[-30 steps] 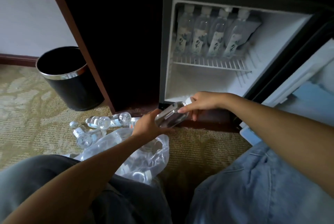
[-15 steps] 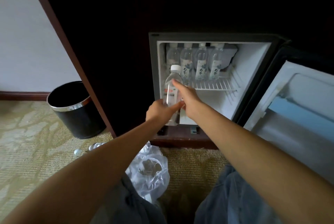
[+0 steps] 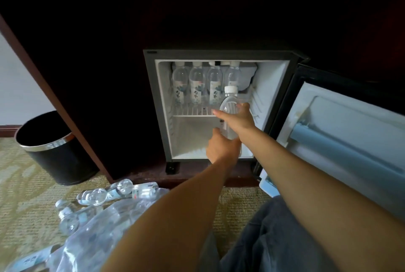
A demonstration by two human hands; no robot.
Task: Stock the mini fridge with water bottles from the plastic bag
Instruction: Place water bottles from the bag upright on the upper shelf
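While the right hand (image 3: 237, 118) wraps the clear, white-capped plastic water bottle (image 3: 229, 105) and the left hand (image 3: 221, 146) clasps and hides its base, it stands upright before the wire shelf (image 3: 192, 112) of the white mini fridge (image 3: 163, 96).

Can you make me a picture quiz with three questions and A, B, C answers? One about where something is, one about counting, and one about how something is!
1. Where is the black bin? A. on the carpet, left of the fridge B. inside it C. on a chair
2. How many bottles stand on the wire shelf? A. two B. four C. seven
3. How is the held bottle? A. lying flat B. upside down C. upright

Answers:
1. A: the bin stands on the floor off to the left.
2. B: four caps show in a row.
3. C: its white cap points up while the left hand and right hand grip it.
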